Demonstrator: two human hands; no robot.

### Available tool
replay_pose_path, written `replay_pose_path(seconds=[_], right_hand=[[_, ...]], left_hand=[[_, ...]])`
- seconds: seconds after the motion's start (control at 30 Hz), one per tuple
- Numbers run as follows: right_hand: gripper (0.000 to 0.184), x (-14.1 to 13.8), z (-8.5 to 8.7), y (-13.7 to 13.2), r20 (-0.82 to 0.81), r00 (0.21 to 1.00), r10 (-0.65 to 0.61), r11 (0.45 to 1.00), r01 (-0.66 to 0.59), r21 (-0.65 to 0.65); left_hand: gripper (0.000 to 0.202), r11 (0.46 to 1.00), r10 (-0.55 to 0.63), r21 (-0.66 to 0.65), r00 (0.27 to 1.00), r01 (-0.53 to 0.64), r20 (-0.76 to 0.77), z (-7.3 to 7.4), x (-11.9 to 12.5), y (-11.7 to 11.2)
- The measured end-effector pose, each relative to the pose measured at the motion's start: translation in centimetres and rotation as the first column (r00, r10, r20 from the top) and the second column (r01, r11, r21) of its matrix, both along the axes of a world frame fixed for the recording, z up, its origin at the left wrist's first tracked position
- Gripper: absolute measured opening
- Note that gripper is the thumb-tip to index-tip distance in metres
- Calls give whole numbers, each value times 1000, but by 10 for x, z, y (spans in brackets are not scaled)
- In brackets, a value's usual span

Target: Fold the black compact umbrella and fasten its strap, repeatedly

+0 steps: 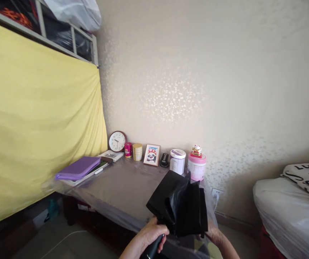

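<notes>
A black folding umbrella (180, 207) is held tilted over the table's near right part, its fabric loose in standing folds. My left hand (154, 232) is closed around the dark handle (154, 247), thumb on top. My right hand (214, 232) is at the umbrella's right side against the fabric, which hides its fingers. Beyond the umbrella stand a white tub (177, 163) with a purple-marked lid and a pink-lidded tub (197, 169) bearing a lucky cat figurine (197, 151).
On the plastic-covered table (116, 187) are a purple folder (79, 168), a round clock (117, 141), a pink can (128, 150), a yellow-lidded jar (137, 152), a panda picture frame (151, 155) and a black object (164, 160). A yellow curtain (41, 118) borders the left; a covered pile (289, 205) stands right.
</notes>
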State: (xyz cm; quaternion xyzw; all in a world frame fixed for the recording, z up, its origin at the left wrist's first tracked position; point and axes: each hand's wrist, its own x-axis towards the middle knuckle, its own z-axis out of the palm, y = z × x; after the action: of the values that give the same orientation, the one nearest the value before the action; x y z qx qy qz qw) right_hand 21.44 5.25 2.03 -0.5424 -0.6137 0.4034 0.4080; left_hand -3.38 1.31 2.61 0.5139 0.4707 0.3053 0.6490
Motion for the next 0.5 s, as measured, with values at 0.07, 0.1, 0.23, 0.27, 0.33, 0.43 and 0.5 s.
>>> replay_pose_path(seconds=[0.07,0.1,0.23,0.27,0.33,0.43,0.5], right_hand=[[29,-3,10,-5,-9,984,176,977,-175,-125],[27,-3,16,-9,-12,970,245,954,-243,-177],[14,10,29,-27,64,960,274,936,-250,-249],[12,16,29,-33,94,961,259,940,-228,-252],[14,32,27,-45,159,959,234,949,-190,-250],[23,60,16,-63,201,955,218,945,-154,-289],[25,77,8,-70,222,958,180,951,-112,-289]], left_hand=[[12,999,33,12,998,-32,-61,-3,2,2],[13,999,49,17,994,-48,-93,-5,3,3],[36,994,107,50,972,-99,-209,-9,6,1],[43,992,120,65,965,-108,-233,-9,6,1],[55,988,143,99,950,-120,-278,-11,6,-1],[62,983,151,153,931,-105,-332,-11,3,-4],[61,982,122,177,931,-63,-345,-10,-1,-7]])
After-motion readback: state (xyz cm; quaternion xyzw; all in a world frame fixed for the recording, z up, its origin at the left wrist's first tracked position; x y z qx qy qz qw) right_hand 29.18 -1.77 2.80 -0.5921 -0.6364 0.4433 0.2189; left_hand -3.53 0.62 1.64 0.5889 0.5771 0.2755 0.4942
